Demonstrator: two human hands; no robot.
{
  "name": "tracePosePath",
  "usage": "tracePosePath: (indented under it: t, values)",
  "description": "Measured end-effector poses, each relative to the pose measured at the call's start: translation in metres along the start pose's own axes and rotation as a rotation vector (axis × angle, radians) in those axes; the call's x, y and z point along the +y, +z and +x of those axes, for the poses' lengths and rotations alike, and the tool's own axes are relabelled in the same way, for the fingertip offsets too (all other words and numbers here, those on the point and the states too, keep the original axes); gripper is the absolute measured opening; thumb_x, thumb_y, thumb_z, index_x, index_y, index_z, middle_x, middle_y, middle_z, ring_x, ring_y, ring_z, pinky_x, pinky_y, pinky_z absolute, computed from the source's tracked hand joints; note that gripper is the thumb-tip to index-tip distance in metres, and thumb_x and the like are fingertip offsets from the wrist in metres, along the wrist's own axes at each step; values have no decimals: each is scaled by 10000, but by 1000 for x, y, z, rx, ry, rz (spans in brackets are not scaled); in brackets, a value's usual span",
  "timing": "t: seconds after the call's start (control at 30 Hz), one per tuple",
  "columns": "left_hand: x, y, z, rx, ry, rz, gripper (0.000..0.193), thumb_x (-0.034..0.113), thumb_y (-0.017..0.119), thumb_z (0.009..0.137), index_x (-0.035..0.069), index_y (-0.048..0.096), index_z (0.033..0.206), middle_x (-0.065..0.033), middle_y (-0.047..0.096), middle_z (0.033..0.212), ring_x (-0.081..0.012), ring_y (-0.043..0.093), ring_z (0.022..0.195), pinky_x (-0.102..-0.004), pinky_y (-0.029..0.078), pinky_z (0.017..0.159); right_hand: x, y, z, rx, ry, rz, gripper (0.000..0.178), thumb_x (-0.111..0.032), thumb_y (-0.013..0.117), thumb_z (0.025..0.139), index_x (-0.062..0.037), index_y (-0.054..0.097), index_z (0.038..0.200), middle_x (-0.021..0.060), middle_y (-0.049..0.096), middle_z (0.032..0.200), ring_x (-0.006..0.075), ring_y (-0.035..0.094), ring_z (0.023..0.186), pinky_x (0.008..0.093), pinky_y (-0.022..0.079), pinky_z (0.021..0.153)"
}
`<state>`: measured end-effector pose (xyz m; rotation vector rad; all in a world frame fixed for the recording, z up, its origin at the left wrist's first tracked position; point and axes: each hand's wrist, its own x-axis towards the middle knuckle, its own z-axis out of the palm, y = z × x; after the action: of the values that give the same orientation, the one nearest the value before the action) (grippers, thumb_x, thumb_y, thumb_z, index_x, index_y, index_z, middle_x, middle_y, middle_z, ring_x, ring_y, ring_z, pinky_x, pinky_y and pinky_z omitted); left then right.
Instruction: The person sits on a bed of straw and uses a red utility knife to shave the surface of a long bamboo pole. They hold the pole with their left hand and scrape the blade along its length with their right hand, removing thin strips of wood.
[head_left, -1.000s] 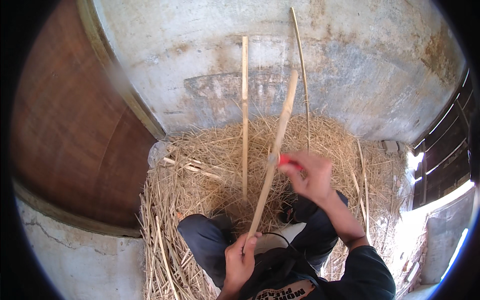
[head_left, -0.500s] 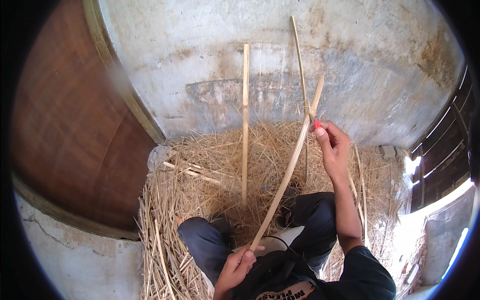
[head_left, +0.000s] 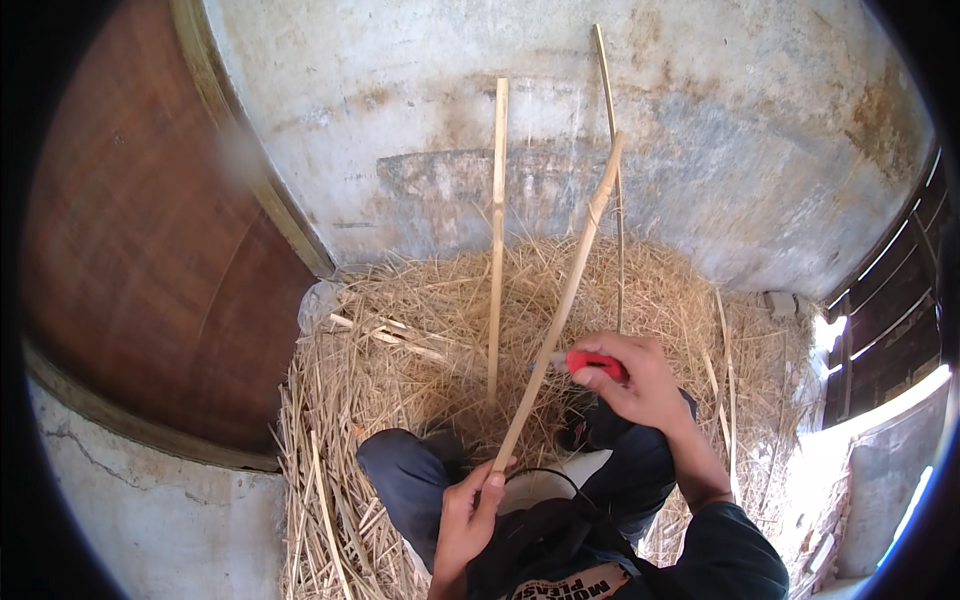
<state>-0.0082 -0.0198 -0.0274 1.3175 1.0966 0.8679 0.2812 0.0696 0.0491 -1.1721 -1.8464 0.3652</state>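
Closed round the near end of a long pale strip, which looks like split bamboo, is my left hand. The strip slants up and away to the right, its far end in front of the wall. My right hand grips a red-handled knife, fingers wrapped round the handle. Its grey blade points left and reaches the strip about midway along; I cannot tell whether it touches. A small raised sliver or node shows on the strip's upper part.
Shavings heap over the floor, with cut strips at the left. One upright strip and a thinner one lean toward the stained wall. A brown door stands left, dark slats right.
My right hand with the knife has come down along the strip toward me. The strip's far end has shifted left, and the curled shaving near its top no longer sticks out as before.
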Motion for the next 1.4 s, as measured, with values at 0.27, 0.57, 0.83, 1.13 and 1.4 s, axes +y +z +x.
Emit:
tracePosePath:
  t: [0.27, 0.57, 0.83, 1.13, 1.4]
  values:
    - [-43, -17, 26, -650, -429, -913, 734, 595, 410, 1145, -98, 608, 1284, 76, 316, 653, -20, 325, 508, -206, 301, 448, 7, -13, -18, 115, 281, 245, 233, -133, 759, 985, -21, 699, 1181, 87, 734, 876, 130, 661, 736, 275, 505, 698]
    - [-105, -8, 41, -807, -507, -1165, 645, 613, 417, 1138, 2, 590, 1029, 55, 323, 632, -41, 319, 481, -233, 305, 420, 11, -12, -25, 127, 218, 327, 196, -145, 730, 990, -9, 691, 1127, 48, 674, 816, 111, 602, 712, 277, 464, 670]
    - [3, 7, 18, -86, -105, 280, 388, 345, 465, 1164, 15, 647, 1071, -191, 643, 756, -399, 659, 696, -481, 503, 698, 3, -12, -25, 113, 114, 67, 225, -163, 788, 957, -13, 713, 1107, 101, 732, 878, 194, 688, 699, 321, 523, 656]
    - [35, 23, 16, 40, 29, 286, 312, 278, 469, 1160, 5, 584, 1062, -216, 587, 710, -466, 629, 693, -517, 474, 662, -7, 29, -44, 78, -104, -227, 323, -301, 902, 842, -102, 768, 1058, 20, 708, 817, 209, 698, 620, 329, 550, 556]
    - [50, 25, 14, 72, 80, 395, 271, 256, 474, 1157, 1, 549, 1106, -235, 596, 725, -508, 630, 712, -554, 463, 647, -21, 41, -49, 27, -208, -239, 344, -352, 903, 818, -135, 768, 1049, -16, 627, 740, 166, 615, 544, 299, 494, 510]
